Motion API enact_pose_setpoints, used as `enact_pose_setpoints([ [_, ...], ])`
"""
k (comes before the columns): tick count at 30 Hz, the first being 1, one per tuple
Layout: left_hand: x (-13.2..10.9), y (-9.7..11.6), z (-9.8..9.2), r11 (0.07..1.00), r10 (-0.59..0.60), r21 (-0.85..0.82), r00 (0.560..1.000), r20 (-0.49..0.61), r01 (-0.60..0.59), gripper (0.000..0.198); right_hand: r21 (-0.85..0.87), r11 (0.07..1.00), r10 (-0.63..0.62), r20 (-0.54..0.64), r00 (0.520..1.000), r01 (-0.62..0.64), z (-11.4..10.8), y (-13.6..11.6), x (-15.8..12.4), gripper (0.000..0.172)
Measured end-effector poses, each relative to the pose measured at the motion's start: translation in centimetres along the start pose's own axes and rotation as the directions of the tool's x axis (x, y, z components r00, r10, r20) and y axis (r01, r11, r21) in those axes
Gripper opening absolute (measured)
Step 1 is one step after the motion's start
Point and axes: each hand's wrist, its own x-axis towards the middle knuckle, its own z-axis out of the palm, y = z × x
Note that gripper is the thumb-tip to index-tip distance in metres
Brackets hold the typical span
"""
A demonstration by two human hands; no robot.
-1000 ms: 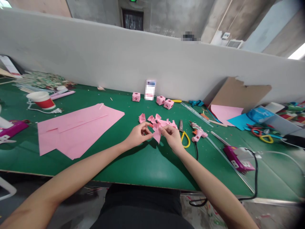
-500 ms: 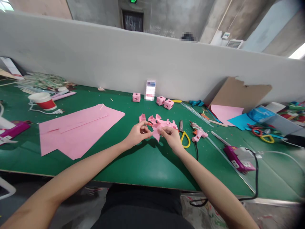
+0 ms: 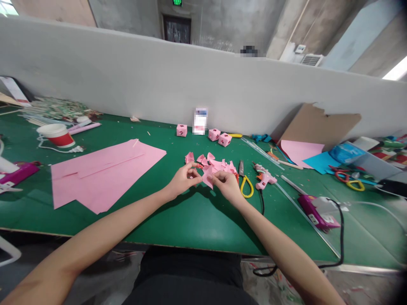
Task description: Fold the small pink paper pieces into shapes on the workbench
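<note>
Right hand (image 3: 228, 185): we see it pinching the pink piece
Left hand (image 3: 182, 183): fingers curled at its left edge; contact, we can't tell
Pink piece (image 3: 207, 176): between hands, right nearer, long axis roughly front-to-back
Green table (image 3: 190, 224): pink scraps (image 3: 219, 164) just beyond
Room: grey partition (image 3: 127, 76)

A green tabletop (image 3: 190, 231) spans the view, backed by a pale grey partition (image 3: 104, 70). Beyond it rises a bare concrete wall (image 3: 219, 21) with a dark door (image 3: 177, 29) under a lit green exit sign (image 3: 177, 2). Brightness enters through a window (image 3: 9, 7), upper left; scraps litter the grey floor (image 3: 263, 290).
</note>
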Motion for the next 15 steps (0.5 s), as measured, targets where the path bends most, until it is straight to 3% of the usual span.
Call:
enact_pose_setpoints([
  [9, 0.1, -0.1, 0.4, 1.0, 0.03, -0.006, 0.999, -0.011, -0.03, 0.052, -0.124, 0.989, -0.071, 0.106, 0.992, 0.084, 1.3, -0.4, -0.9, 0.04],
  [15, -0.1, 0.2, 0.1, 0.998, 0.054, 0.016, 0.996, -0.074, -0.053, 0.051, -0.078, 0.994, -0.067, 0.163, 0.984, 0.081, 1.6, -0.8, -1.3, 0.035],
])
